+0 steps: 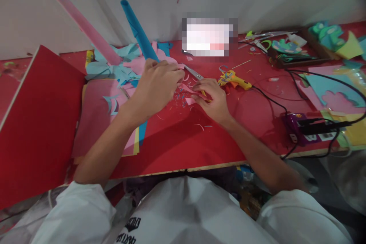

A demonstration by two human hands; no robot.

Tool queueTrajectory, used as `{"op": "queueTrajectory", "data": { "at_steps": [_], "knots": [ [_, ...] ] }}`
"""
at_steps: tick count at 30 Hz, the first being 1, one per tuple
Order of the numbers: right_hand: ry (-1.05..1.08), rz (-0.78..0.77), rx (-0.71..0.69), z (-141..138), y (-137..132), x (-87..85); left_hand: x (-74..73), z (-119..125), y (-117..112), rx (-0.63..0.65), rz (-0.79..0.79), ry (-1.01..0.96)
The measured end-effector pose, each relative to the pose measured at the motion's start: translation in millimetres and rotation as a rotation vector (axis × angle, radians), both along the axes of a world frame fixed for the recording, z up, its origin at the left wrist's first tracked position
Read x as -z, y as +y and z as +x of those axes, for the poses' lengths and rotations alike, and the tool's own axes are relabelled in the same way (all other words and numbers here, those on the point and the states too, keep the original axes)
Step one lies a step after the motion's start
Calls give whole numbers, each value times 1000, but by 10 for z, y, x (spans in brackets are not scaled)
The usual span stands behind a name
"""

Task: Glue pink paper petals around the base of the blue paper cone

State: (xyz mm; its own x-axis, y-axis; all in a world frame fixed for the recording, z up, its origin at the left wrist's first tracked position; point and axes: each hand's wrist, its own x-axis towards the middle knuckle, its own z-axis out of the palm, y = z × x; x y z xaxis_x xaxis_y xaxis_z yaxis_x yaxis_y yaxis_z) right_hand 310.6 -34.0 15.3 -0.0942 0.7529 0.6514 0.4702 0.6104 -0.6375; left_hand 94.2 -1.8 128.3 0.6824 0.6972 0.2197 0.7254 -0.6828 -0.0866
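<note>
My left hand [158, 84] is curled, its fingers pinching one end of a small pink paper piece [189, 90] over the red table [177, 141]. My right hand [211, 97] lies closed over the other end of that pink piece, with a yellow stick showing under its fingers. Scissors [193, 71] rest on the table just behind the hands. A yellow glue gun [234, 81] lies right beside my right hand. Tiny paper scraps are scattered under the hands.
A pink paper roll [85, 26] and a blue roll [137, 28] lean against the wall. Pink sheets [97, 122] and a red board [37, 122] lie at left. A purple power strip [303, 129] with black cables sits at right, near paper cut-outs [328, 91].
</note>
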Motion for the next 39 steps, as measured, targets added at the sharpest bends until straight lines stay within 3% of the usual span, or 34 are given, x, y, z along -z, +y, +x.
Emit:
{"op": "queueTrajectory", "data": {
  "at_steps": [8,17,31,39],
  "knots": [
    [2,20,28,19,-2,-22,-1,-7,7,-1,-16,2],
    [13,19,66,85,14,-73,-108,-97,46,-49,-19,-26],
    [40,-1,122,144,46,-72,-98,-251,159,-22,-25,-229],
    [41,14,162,166,61,-66,-194,-296,132,-99,-45,-81]
  ]
}}
